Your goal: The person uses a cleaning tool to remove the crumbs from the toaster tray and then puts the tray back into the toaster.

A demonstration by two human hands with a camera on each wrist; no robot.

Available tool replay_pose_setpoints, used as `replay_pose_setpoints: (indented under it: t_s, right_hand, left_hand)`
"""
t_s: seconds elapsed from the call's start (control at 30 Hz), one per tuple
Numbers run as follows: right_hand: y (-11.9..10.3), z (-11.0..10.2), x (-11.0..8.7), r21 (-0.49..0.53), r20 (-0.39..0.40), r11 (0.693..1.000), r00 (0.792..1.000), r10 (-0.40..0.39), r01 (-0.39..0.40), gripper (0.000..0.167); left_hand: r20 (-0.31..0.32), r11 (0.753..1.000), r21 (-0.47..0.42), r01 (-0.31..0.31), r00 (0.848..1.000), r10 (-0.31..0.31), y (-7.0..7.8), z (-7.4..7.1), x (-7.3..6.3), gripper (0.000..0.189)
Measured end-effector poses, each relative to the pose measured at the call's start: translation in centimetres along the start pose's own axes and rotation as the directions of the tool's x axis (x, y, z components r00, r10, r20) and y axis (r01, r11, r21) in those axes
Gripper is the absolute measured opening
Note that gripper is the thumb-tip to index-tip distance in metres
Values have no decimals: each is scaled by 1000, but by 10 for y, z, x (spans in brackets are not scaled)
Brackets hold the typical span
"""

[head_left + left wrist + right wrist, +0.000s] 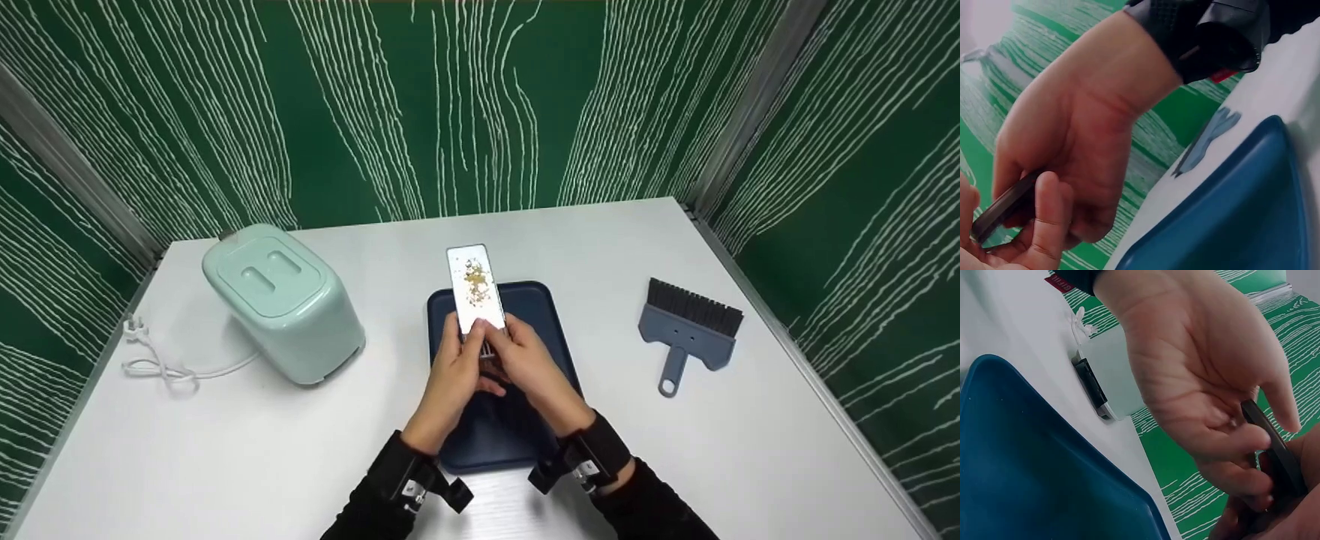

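Note:
A slim phone (466,300) is held between both hands over a dark blue tray (495,442). Its lit face is bright white with a gold-brown speckled patch in the middle, and it points away from me. My left hand (451,375) grips the lower left edge, and my right hand (534,375) the lower right. Both thumbs lie on the lower part of its face, close together. Curled fingers hide the lower end. In the right wrist view the phone (1275,447) shows only a dark, thin edge, with fingers (1235,441) bent around it.
At the left stands a mint-green two-slot toaster (300,315), its white cord and plug (161,367) lying beside it. A blue-grey hand brush (686,330) with black bristles lies on the white table (300,465) at the right. Green walls (555,97) with white lines surround the table.

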State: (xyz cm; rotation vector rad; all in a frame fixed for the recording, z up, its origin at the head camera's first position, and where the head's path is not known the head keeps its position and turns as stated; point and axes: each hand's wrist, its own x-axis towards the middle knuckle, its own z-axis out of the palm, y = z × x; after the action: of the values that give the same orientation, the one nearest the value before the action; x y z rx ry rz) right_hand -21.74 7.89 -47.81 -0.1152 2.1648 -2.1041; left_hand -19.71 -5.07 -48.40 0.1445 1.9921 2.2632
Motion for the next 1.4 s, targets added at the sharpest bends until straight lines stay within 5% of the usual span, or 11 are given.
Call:
replay_pose_setpoints:
  t_s: [0.4, 0.67, 1.0, 1.4]
  right_hand:
    - [0, 3, -2, -27, -51, 998, 997, 53, -54, 41]
    - [-4, 4, -5, 38, 54, 996, 996, 76, -78, 49]
    - [-3, 9, -7, 64, 79, 995, 994, 71, -76, 45]
    - [-4, 2, -8, 68, 173, 996, 984, 49, -61, 49]
  left_hand:
    - [-59, 999, -20, -35, 998, 34, -5, 7, 7, 41]
    - [-83, 999, -30, -31, 996, 29, -8, 4, 9, 36]
    - [-104, 999, -25, -27, 994, 24, -7, 1, 8, 27]
    - [-9, 999, -48, -17, 1000, 17, 2, -10, 8, 24]
